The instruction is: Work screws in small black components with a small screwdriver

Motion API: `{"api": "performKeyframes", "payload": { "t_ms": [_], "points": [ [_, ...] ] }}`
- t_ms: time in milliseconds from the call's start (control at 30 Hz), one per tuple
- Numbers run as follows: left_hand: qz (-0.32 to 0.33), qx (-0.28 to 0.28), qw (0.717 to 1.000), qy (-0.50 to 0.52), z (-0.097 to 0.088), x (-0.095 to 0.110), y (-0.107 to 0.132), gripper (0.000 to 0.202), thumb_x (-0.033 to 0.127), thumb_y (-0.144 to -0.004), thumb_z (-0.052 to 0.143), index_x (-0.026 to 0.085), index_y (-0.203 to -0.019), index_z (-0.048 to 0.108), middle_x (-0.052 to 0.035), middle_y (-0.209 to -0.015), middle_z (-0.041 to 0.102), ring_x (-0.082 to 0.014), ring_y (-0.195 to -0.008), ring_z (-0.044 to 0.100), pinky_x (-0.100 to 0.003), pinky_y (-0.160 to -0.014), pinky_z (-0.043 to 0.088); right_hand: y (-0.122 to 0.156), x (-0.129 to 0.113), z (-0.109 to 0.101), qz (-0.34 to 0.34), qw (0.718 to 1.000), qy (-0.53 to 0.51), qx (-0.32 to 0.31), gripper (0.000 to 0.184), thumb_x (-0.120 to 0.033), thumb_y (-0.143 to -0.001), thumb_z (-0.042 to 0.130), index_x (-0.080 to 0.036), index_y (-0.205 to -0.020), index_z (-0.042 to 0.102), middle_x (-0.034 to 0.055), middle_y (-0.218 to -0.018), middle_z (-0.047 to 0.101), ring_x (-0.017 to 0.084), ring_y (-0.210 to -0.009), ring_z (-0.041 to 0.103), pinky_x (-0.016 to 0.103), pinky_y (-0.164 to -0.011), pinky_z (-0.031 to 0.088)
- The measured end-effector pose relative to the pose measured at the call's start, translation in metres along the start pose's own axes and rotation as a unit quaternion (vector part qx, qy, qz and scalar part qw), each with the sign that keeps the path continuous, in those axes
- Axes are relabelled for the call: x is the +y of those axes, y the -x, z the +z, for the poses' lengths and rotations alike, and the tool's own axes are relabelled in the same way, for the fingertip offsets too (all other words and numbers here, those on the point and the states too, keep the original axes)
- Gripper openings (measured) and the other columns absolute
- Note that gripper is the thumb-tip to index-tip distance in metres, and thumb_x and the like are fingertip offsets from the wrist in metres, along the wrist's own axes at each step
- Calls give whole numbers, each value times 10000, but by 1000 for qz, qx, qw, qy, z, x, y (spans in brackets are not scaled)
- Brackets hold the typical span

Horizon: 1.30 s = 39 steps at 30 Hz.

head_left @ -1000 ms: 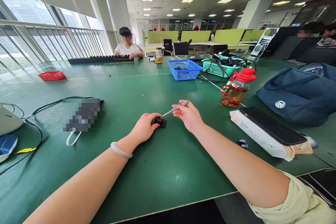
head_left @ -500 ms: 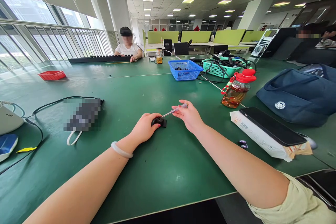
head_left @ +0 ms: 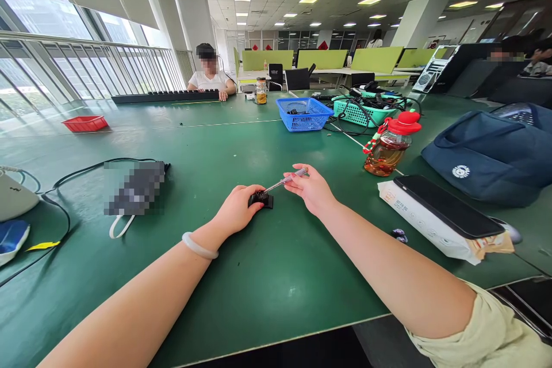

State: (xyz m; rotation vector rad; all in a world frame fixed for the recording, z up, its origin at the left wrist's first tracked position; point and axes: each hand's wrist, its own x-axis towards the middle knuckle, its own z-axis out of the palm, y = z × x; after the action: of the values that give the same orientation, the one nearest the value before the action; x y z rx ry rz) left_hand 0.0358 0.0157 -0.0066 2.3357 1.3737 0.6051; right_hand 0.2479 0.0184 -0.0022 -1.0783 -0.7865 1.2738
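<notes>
My left hand (head_left: pixel 238 209) is closed around the left side of a small black device (head_left: pixel 267 202) on the green table (head_left: pixel 276 276). Its thumb and fingers press on the device, and its exact kind is too small to make out. Between the fingers of my right hand (head_left: pixel 313 188) is a screwdriver (head_left: pixel 284 180) with a clear handle. The slanting shaft runs down and left, and its tip meets the top of the black device. A pale bracelet (head_left: pixel 199 246) circles my left wrist.
To the right are a red-lidded bottle (head_left: pixel 388 146), a white packet (head_left: pixel 425 219) with a black phone (head_left: pixel 446 207) on it, and a blue bag (head_left: pixel 487 155). Farther back sit a blue basket (head_left: pixel 304 121) and a green basket of cables (head_left: pixel 357 115). A person (head_left: pixel 209 77) sits across the table.
My hands, the black device and the screwdriver stay almost exactly where they were. Across the table, the other person's hand has shifted slightly.
</notes>
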Motion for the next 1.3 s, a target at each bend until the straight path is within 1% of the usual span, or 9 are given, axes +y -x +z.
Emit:
{"api": "performKeyframes", "payload": {
  "t_ms": [167,300,467,533,633,800,933,1133,1300],
  "points": [
    [-2,-2,1000,3,-1,2,0,329,274,-855,569,268,-1179,626,-48,-1150,679,-266,-1153,546,-434,-1018,469,-2,3,-1,-8,1000,-4,1,190,-85,-823,611,-232,-937,572,4,-843,741,143,-779,721,386,-888,583],
    [1,-1,1000,2,-1,2,0,321,275,-855,566,277,-1170,631,-41,-1147,678,-262,-1156,548,-416,-1004,481,-1,1,-1,-10,1000,-12,22,214,-54,-818,586,-233,-932,560,0,-823,730,155,-801,722,400,-895,580],
    [-13,-5,1000,0,-1,3,1,341,291,-863,562,270,-1200,612,-53,-1149,672,-263,-1175,538,-412,-1011,477,-3,-5,-3,-51,997,-40,51,256,-39,-809,549,-237,-969,532,-16,-792,710,152,-795,717,399,-911,562],
    [-15,-8,1000,-3,-1,3,1,339,292,-865,558,270,-1199,612,-56,-1141,671,-263,-1167,541,-411,-1005,481,-4,-5,-4,-75,995,-45,40,255,-56,-805,547,-241,-979,520,-27,-781,703,149,-781,713,405,-916,552],
    [-8,-8,1000,-3,-1,2,1,330,291,-864,555,278,-1189,615,-52,-1144,669,-262,-1165,543,-409,-996,487,-2,-4,-3,-120,992,-36,2,258,-104,-802,564,-248,-1008,508,-32,-783,699,156,-794,707,422,-926,535],
    [-3,-8,1000,0,-1,1,1,336,298,-860,560,272,-1191,613,-51,-1140,673,-266,-1161,543,-426,-1011,475,6,-2,1,-216,973,40,-74,303,-241,-812,639,-267,-1074,491,-18,-849,697,179,-852,691,447,-934,516],
    [0,0,1000,-1,-1,1,1,344,299,-858,559,253,-1194,616,-66,-1138,674,-273,-1152,551,-433,-1006,479,15,-3,4,-273,949,104,-115,317,-347,-838,653,-265,-1097,489,9,-891,698,189,-895,678,424,-925,512],
    [4,7,1000,1,1,-1,1,333,296,-854,569,254,-1179,627,-65,-1139,677,-276,-1150,559,-433,-1004,482,26,-7,8,-306,929,187,-96,293,-391,-847,654,-278,-1092,539,19,-931,708,189,-919,677,373,-902,511],
    [4,3,1000,5,-1,2,1,323,286,-852,570,263,-1169,632,-55,-1141,681,-272,-1143,561,-425,-996,484,27,-9,7,-344,906,235,-77,298,-394,-844,665,-281,-1094,545,3,-884,705,184,-841,675,356,-867,508]
  ]
}}
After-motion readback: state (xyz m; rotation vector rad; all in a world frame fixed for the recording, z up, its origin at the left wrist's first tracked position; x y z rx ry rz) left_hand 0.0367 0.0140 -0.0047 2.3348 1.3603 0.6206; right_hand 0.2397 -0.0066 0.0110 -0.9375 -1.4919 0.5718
